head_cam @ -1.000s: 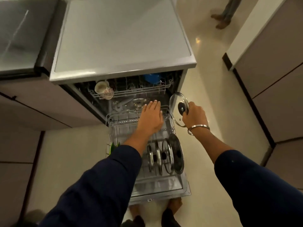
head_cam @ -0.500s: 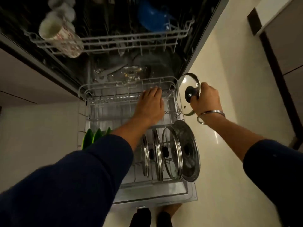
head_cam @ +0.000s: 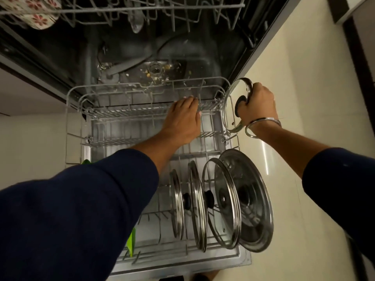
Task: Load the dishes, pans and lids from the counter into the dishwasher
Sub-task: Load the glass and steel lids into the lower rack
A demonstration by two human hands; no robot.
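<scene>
The lower rack [head_cam: 129, 118] of the open dishwasher [head_cam: 182, 47] is pulled out over the dropped door [head_cam: 241, 258], seen from above. The left hand [head_cam: 182, 120] reaches across it with straight fingers laid flat on the wire tines toward the far right of the rack, holding nothing. The right hand [head_cam: 257, 106] is at the rack's far right corner, fingers curled round the black knob of a glass lid [head_cam: 231, 110]; the lid is held on edge, nearly upright, just outside or over the rack's right wall, and whether its rim touches the wire cannot be told. A metal bangle [head_cam: 261, 126] circles that wrist.

Near the right front of the rack four lids stand on edge in a row: two smaller glass lids with black knobs [head_cam: 176, 203] [head_cam: 197, 205], a larger glass lid [head_cam: 223, 201], and at the far right a big steel lid [head_cam: 251, 201] leaning outward past the rack's edge. Something green [head_cam: 131, 242] stands in the rack at the near left, mostly hidden by the dark blue sleeve [head_cam: 81, 209].

Above, the upper rack [head_cam: 142, 9] holds a flower-patterned cup [head_cam: 36, 15] at the far left. Food scraps lie round the filter on the tub floor [head_cam: 156, 72]. Pale floor tiles [head_cam: 294, 98] run along the right.
</scene>
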